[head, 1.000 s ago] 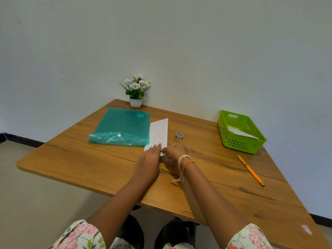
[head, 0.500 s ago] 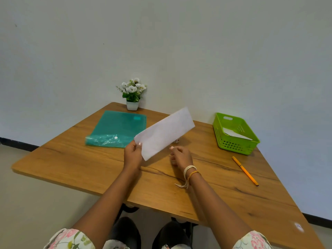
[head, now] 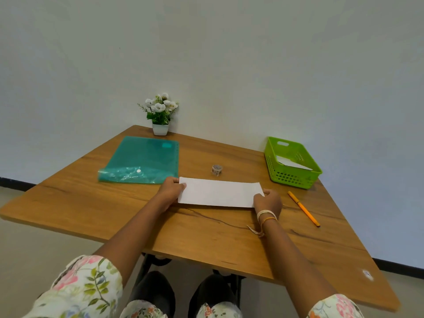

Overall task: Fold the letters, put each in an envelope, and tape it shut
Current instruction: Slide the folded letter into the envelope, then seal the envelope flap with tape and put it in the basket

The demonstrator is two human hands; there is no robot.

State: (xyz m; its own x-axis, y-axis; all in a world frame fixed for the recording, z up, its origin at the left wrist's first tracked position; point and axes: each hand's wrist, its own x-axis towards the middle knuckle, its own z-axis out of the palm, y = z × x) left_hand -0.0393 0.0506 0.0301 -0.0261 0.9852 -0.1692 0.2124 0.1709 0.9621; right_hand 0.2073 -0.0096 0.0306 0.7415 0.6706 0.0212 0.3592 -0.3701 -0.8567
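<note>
A folded white letter [head: 219, 192] lies lengthwise, left to right, just above the middle of the wooden table [head: 206, 237]. My left hand [head: 171, 191] pinches its left end. My right hand [head: 268, 200] pinches its right end, with cord bracelets on that wrist. A small roll of patterned tape [head: 216, 169] stands just behind the letter. White paper, perhaps an envelope, leans inside the green basket [head: 291, 177] at the right.
A teal plastic folder [head: 142, 160] lies at the back left. Behind it a small white pot of flowers [head: 160, 114] stands against the wall. An orange pen [head: 303, 208] lies right of my right hand. The table's near edge runs below my forearms.
The letter was turned from pointing away from me to lying crosswise. My left hand lifted it, and my right hand took hold of its right end.
</note>
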